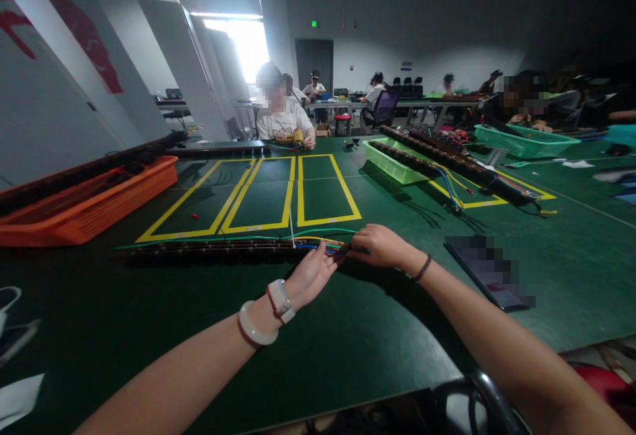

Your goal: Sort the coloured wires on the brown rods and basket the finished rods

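Observation:
A long dark wire harness lies across the green table in front of me. Coloured wires, blue, green and yellow among them, come out of its right end. My left hand is closed around these wires just past the end of the dark part. Beside it, my right hand grips the wires farther right, with its fingers bent over them. A white cable tie stands up from the harness left of my left hand. One green wire arcs loosely above the rest.
An orange basket with dark harnesses stands on the left. Light green basket and more harnesses sit at the back right. A phone-like dark slab lies right of my arm. Across the table a person holds a yellow tool.

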The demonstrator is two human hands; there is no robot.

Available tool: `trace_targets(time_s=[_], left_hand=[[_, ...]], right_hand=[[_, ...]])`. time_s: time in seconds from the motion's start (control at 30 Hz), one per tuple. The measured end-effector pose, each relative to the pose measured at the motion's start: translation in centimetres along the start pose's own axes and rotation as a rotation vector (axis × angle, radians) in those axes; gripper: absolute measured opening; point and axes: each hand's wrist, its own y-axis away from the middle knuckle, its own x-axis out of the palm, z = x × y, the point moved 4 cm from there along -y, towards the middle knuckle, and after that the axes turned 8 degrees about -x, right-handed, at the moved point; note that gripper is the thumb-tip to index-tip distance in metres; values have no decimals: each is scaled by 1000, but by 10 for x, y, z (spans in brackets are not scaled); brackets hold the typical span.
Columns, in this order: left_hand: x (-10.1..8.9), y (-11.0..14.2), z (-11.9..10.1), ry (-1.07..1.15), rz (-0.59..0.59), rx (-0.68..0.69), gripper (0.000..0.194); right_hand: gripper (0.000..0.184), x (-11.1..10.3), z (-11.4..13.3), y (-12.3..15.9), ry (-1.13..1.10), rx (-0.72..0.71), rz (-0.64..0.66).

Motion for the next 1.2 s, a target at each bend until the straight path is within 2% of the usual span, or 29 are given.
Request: trace_targets(time_s=[0.2, 0.3, 0.4, 0.5, 0.63, 0.77, 0.87, 0.93, 1.0, 1.07, 1.13, 1.2], left_hand=[[-2, -2, -1, -14, 5, -11, 29], [0, 1, -1, -67, 2, -5, 30], [3, 4, -1, -145, -8, 8, 31], [3, 7, -1, -201, -40, -7, 33], [3, 8, 0, -180, -49, -46, 35], [3, 9, -1, -168, -36, -32, 29], [2, 9, 0, -154, -22, -31, 29], [1, 9, 0, -156, -20, -32, 30], [0, 8, 0, -165, -19, -36, 30], [0, 7, 0, -159, 0, -39, 32], [-1, 6, 0, -132, 31, -43, 33], [-2, 5, 1, -106, 54, -53, 35]], right_hand=[[40, 6, -11, 2, -28, 110, 152], [41, 3, -14, 3, -55, 179, 122], [42, -1, -20, 6, -56, 328, 64], [44, -1, -24, 8, -55, 467, 67], [48, 10, -22, 8, -66, 561, 161], [52, 23, -19, 8, -108, 626, 215], [52, 26, -18, 9, -104, 621, 230], [53, 21, -18, 9, -57, 603, 197], [56, 9, -18, 9, 5, 584, 71], [57, -7, -14, 9, 22, 535, -122], [54, -18, -5, 7, -16, 405, -269], [48, -21, 9, 2, -42, 196, -307]])
